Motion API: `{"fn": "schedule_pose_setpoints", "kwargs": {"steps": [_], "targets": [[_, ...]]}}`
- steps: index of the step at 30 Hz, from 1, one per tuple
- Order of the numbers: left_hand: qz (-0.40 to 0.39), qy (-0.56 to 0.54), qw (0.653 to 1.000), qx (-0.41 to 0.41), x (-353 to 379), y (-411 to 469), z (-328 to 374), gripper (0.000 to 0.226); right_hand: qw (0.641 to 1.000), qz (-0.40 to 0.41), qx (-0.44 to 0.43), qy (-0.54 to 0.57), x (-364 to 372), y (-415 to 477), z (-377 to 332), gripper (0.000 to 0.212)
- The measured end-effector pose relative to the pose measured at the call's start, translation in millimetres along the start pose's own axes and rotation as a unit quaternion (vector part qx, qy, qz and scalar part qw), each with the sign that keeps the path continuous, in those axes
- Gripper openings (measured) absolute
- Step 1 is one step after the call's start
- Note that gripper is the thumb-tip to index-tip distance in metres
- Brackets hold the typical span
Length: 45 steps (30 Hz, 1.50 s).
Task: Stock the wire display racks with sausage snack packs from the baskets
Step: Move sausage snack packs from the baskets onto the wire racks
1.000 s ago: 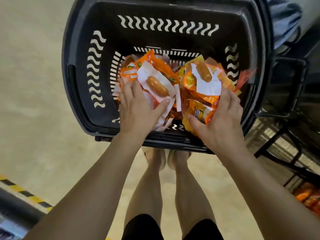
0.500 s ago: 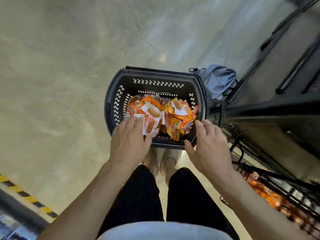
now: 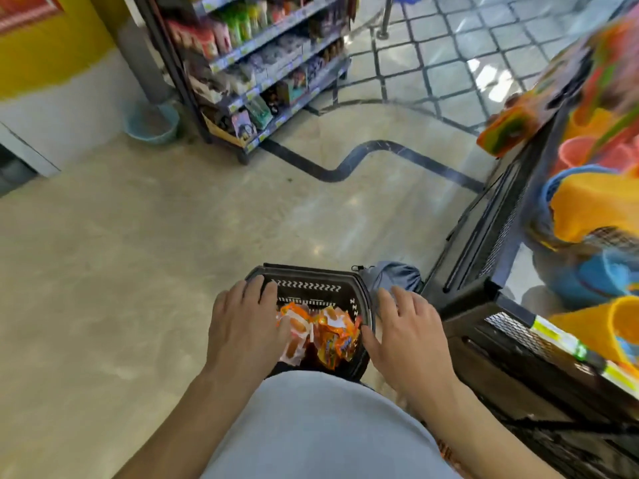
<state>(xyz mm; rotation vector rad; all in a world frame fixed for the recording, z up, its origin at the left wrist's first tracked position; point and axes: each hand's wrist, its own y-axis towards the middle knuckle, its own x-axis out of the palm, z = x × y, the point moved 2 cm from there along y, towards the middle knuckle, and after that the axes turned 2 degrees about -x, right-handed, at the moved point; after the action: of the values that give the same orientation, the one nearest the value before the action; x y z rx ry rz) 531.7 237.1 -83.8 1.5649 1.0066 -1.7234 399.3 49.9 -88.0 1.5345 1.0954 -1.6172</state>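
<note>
Left hand (image 3: 242, 326) and right hand (image 3: 408, 337) hovered spread, empty, above the basket (image 3: 307, 271); gripping sausage snack packs (image 3: 332, 337) in flat stacks looked wisest

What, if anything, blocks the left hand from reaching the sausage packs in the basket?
Probably nothing, so yes: the left hand hovers open above the open-topped basket, and the sausage packs lie uncovered inside.

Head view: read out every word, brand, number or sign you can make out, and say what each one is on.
No text in this view can be read.
Snack packs in the basket: printing blurred.
Shelf price tags: too small.
Red sign, top left: blurred and cut off.
Rack label strip, at right: blurred.
</note>
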Motion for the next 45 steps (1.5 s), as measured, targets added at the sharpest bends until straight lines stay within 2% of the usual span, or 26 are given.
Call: {"fn": "schedule_pose_setpoints", "kwargs": {"steps": [6,10,16,21,27,30,35,42,45], "targets": [[0.023,-0.016,1.000,-0.006,-39,-7,6,0.058,0.998,0.059,0.011,0.000,-35,-9,8,0.067],[0.041,-0.031,0.999,0.019,-52,-16,3,0.061,0.995,0.097,0.035,0.015,-46,-27,2,0.060],[0.040,-0.048,0.995,0.082,-57,-39,-19,0.062,0.984,0.146,0.105,-0.008,-42,-85,-33,0.061],[0.042,-0.020,0.984,0.174,-50,-67,-50,0.050,0.971,0.121,0.207,-0.007,-20,-164,-83,0.064],[0.001,-0.013,0.969,0.247,-37,-122,-59,0.056,0.951,0.043,0.306,0.003,10,-268,-135,0.071],[0.001,0.003,0.955,0.297,-30,-155,-48,0.060,0.934,0.034,0.356,0.009,20,-316,-149,0.072],[-0.004,0.032,0.930,0.366,-19,-220,-12,0.054,0.907,0.033,0.420,0.025,36,-398,-151,0.067],[-0.009,0.058,0.904,0.423,3,-349,56,0.055,0.871,0.079,0.482,0.046,51,-535,-108,0.073],[-0.043,0.085,0.896,0.434,17,-418,86,0.060,0.854,0.081,0.510,0.058,56,-602,-86,0.071]]}}
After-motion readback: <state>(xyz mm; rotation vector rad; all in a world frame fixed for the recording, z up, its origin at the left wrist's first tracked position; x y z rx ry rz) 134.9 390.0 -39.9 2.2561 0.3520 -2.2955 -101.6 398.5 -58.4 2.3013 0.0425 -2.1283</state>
